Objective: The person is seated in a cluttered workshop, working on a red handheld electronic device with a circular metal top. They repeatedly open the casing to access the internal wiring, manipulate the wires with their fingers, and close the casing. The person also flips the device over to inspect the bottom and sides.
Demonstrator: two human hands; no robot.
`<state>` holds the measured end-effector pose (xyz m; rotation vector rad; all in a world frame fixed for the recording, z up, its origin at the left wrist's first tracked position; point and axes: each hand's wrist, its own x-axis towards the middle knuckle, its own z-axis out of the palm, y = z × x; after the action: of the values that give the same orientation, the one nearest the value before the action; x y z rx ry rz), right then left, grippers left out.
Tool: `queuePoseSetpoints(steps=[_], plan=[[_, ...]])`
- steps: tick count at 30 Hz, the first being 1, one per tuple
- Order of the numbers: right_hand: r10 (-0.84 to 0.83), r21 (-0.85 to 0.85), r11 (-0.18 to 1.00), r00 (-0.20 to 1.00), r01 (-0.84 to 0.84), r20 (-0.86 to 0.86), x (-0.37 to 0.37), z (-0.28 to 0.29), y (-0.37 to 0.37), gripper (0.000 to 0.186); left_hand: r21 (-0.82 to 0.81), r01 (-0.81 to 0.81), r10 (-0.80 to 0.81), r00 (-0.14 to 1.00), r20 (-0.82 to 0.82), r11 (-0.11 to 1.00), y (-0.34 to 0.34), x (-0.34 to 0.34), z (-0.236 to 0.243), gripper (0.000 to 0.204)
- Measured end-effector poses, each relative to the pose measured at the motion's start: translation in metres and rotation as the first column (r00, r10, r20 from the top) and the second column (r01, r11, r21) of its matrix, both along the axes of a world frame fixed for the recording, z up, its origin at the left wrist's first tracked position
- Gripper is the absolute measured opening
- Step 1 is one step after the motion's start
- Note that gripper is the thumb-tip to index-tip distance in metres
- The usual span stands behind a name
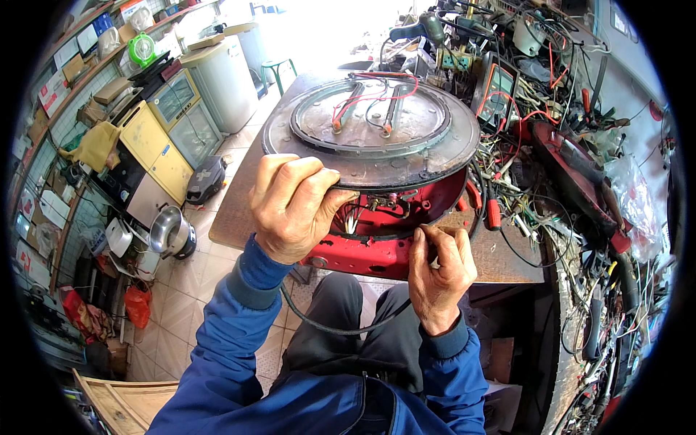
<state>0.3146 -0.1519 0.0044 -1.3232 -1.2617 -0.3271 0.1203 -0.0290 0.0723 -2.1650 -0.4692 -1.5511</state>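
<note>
A round, dark metal heating plate (453, 138) lies tilted over a red appliance housing (362, 255) at the table's near edge. My left hand (293, 210) grips the plate's near-left rim, thumb under it, holding that side up. Through the gap below show pale wires (351, 219) and small fittings inside the housing. At the housing's near-right rim, my right hand (441, 274) is closed in a pinch; what its fingertips hold is hidden. Red-sleeved wires (377, 94) run over the plate's top. A black cable (330, 328) loops below the housing, across my lap.
The brown table (239, 210) carries the appliance. On the right are tangled wires and tools (507, 196), a multimeter (496, 90) and a red curved shell (573, 177). Yellow cabinets (156, 148), a metal pot (170, 230) and shelves stand left. A green stool (278, 72) is far off.
</note>
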Motion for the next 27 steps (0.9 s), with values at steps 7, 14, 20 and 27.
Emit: queuePoseSetpoints(steps=[7,14,20,27], plan=[[-0.009,-0.027,1.0,1.0,0.009,-0.002,-0.001,-0.002,-0.002,0.016,0.006,-0.002,0.002,1.0,-0.009,1.0,0.001,0.0,-0.001,0.033],[0.038,-0.027,0.999,0.999,-0.038,0.005,0.003,-0.009,-0.001,0.017,0.011,-0.013,0.014,0.999,-0.049,1.0,0.001,-0.002,-0.002,0.034],[0.067,-0.022,0.997,0.991,-0.07,-0.113,0.009,-0.032,-0.001,0.027,-0.016,-0.029,0.027,0.997,-0.077,0.999,0.0,-0.002,-0.002,0.034],[0.1,-0.123,0.983,0.963,-0.134,-0.252,0.01,-0.025,-0.009,0.026,-0.043,-0.06,0.051,0.983,-0.175,0.997,-0.005,-0.004,0.002,0.035]])
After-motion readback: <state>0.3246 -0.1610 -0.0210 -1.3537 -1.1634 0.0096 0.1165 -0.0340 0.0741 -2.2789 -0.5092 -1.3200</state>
